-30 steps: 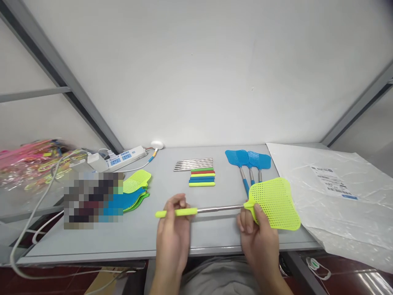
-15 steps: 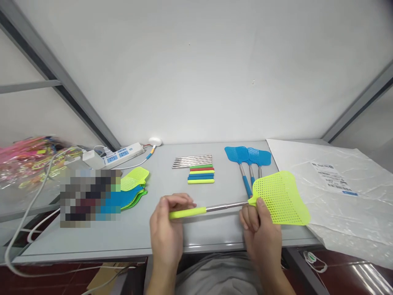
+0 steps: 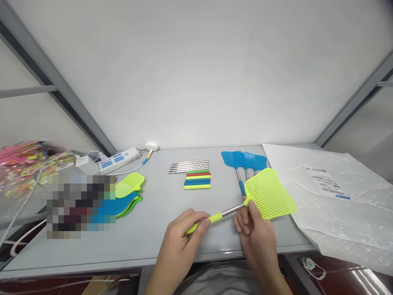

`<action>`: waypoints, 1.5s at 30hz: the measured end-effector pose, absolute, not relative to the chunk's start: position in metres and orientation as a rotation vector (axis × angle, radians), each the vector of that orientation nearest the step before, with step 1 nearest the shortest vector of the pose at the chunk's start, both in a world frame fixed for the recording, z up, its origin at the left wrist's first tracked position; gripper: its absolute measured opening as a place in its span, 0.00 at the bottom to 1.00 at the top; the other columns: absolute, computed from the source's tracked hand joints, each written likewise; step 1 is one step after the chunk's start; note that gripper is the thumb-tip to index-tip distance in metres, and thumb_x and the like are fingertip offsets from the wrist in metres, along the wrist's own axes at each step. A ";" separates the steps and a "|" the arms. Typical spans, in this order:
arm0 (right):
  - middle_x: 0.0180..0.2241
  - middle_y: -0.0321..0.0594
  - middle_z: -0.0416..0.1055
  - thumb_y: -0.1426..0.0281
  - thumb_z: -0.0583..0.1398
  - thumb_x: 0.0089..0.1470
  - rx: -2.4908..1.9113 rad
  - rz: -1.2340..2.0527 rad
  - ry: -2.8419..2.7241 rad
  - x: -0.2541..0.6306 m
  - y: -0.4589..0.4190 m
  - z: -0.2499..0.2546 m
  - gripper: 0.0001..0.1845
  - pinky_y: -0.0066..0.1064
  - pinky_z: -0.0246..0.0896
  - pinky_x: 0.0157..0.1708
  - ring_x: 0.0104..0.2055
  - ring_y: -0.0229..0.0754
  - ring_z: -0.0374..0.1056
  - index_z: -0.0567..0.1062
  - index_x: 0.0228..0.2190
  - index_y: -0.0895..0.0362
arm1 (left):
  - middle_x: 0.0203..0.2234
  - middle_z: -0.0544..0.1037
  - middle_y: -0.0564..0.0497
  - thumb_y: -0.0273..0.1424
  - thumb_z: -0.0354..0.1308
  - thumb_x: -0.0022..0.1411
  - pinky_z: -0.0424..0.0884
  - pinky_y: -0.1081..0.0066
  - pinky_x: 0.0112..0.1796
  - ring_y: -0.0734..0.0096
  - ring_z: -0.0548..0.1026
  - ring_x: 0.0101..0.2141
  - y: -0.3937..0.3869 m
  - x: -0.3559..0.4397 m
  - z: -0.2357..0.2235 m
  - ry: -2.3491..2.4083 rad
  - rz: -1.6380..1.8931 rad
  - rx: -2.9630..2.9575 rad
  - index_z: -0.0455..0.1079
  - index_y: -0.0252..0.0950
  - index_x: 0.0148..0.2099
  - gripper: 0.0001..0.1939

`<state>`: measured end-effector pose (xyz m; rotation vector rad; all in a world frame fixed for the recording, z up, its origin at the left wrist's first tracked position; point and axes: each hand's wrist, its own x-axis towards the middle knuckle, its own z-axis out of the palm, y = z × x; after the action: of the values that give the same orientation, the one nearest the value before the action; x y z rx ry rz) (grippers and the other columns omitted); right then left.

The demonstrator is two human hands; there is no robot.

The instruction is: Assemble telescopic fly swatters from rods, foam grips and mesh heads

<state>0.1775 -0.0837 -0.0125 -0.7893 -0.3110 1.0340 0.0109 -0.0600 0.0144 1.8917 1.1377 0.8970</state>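
I hold a yellow-green fly swatter [image 3: 268, 194] just above the grey table [image 3: 153, 241]. My left hand [image 3: 187, 231] is closed round its yellow handle grip. My right hand [image 3: 253, 227] pinches the neck where the mesh head joins the short metal rod. The rod between my hands looks much shorter than before. The mesh head points right and partly covers the blue swatters behind it.
Three blue finished swatters [image 3: 242, 160] lie at the back right. Metal rods [image 3: 188, 166] and coloured handle grips [image 3: 198, 180] sit mid-table. Loose mesh heads [image 3: 129, 192] are stacked left. A power strip [image 3: 113, 159], cables and a plastic bag [image 3: 334, 192] flank the table.
My hands have moved closer together and the telescopic rod has collapsed. The handle end has dropped lower and the swatter now slants up to the right.
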 end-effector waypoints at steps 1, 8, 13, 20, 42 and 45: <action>0.18 0.26 0.54 0.61 0.62 0.57 -0.796 1.059 -0.324 0.177 -0.084 -0.014 0.12 0.25 0.48 0.19 0.18 0.30 0.45 0.73 0.33 0.57 | 0.29 0.75 0.52 0.36 0.53 0.67 0.65 0.73 0.34 0.69 0.72 0.32 -0.061 0.014 0.015 1.124 0.877 1.965 0.75 0.41 0.40 0.09; 0.21 0.29 0.56 0.55 0.61 0.56 -0.822 1.103 -0.374 0.178 -0.089 -0.021 0.17 0.24 0.50 0.20 0.21 0.31 0.51 0.75 0.40 0.55 | 0.23 0.72 0.54 0.36 0.55 0.63 0.62 0.72 0.29 0.70 0.67 0.26 -0.067 0.058 0.013 1.003 0.620 1.981 0.69 0.39 0.31 0.10; 0.31 0.37 0.67 0.52 0.59 0.55 -0.816 1.053 -0.459 0.174 -0.088 -0.023 0.24 0.28 0.55 0.22 0.24 0.35 0.58 0.73 0.49 0.52 | 0.19 0.66 0.56 0.38 0.51 0.64 0.58 0.74 0.25 0.73 0.64 0.23 -0.053 0.075 0.034 0.973 0.647 1.669 0.64 0.37 0.27 0.15; 0.32 0.32 0.59 0.55 0.53 0.62 -0.680 0.951 -0.304 0.176 -0.083 -0.013 0.15 0.27 0.53 0.22 0.23 0.32 0.54 0.72 0.44 0.49 | 0.20 0.66 0.56 0.40 0.41 0.67 0.56 0.73 0.24 0.72 0.65 0.24 -0.002 0.106 0.067 1.104 0.739 2.020 0.61 0.38 0.26 0.19; 0.22 0.30 0.57 0.67 0.53 0.61 -0.592 0.649 -0.295 0.173 -0.086 -0.024 0.10 0.26 0.51 0.21 0.20 0.32 0.54 0.72 0.30 0.52 | 0.29 0.80 0.39 0.37 0.50 0.57 0.67 0.63 0.30 0.51 0.78 0.33 0.029 0.178 0.035 1.391 0.154 2.556 0.75 0.35 0.31 0.15; 0.22 0.30 0.57 0.67 0.54 0.61 -0.600 0.667 -0.300 0.173 -0.087 -0.025 0.09 0.26 0.52 0.21 0.21 0.33 0.54 0.72 0.30 0.52 | 0.30 0.80 0.39 0.37 0.49 0.58 0.67 0.63 0.30 0.51 0.78 0.33 0.027 0.180 0.034 1.389 0.123 2.566 0.76 0.35 0.33 0.16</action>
<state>0.1729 -0.0874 -0.0249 -0.6000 -0.2996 0.6665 0.1800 0.0266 0.0336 2.5658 1.3888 0.1229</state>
